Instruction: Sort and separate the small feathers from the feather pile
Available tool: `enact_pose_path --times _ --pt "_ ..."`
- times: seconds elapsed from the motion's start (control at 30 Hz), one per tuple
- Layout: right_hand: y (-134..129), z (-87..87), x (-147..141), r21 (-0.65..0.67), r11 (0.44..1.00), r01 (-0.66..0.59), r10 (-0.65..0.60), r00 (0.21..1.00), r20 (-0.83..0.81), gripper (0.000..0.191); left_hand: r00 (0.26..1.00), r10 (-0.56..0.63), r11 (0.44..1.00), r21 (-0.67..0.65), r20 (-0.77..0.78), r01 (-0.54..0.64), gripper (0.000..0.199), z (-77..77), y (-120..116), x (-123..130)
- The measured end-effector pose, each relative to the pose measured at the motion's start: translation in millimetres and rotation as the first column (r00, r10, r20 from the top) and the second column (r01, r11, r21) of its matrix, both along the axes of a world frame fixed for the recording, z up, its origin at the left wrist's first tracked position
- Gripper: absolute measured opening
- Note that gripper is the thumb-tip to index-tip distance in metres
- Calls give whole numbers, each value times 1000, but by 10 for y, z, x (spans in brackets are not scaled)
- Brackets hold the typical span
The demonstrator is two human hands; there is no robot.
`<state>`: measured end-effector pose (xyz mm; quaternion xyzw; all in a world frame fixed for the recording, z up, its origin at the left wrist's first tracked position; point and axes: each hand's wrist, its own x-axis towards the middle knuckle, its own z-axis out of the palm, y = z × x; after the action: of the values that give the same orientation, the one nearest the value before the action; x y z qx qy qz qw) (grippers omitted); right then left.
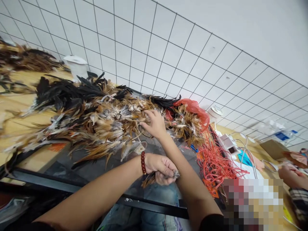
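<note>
One small feather bundle (pixel 148 180) in the left hand (pixel 160 168), with fingers curled tightly round it, just beside the right forearm. On the left wrist, one dark red beaded bracelet (pixel 143 163). Farther out, one right hand (pixel 156 123) with fingers parted and curved, over one long feather heap (pixel 113 118), brown and white; touching or just above, cannot tell. Too overlapped to count bunch by bunch. Toward the left end, one mass of black feathers (pixel 64 94); beyond that, one more brown pile (pixel 31 61) on the tabletop (pixel 13 105). Behind, one white tub (pixel 76 67) and one wire grid (pixel 176 13). To the right, one red plastic bag (pixel 198 113), one tangle of red cords (pixel 218 165), strands uncountable, and one co-worker's plaid sleeve (pixel 298 199).
</note>
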<state>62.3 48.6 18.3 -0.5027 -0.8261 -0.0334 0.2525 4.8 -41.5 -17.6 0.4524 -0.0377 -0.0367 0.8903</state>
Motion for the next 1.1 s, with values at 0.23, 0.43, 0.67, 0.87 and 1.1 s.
enact_pose_path --times 0.23,0.43,0.67,0.87,1.1 --pt "-35 -68 -69 -81 996 42 -29 988 150 25 998 52 998 -21 28 -52 34 5 72 -66" --pt "-194 -41 634 -123 992 -25 2 983 -186 26 851 525 844 -122 -4 -522 33 65 136 25" --pt "-364 -165 884 -182 972 -150 -76 532 -843 24 248 961 249 -9 -119 -968 34 40 298 99" --pt "-443 -185 803 -234 933 -274 -96 437 -894 21 153 984 157 27 -96 -987 35 22 330 80" --pt "-453 -190 818 -276 865 -420 -97 399 -912 21 239 968 245 101 -74 -964 31 35 308 63"
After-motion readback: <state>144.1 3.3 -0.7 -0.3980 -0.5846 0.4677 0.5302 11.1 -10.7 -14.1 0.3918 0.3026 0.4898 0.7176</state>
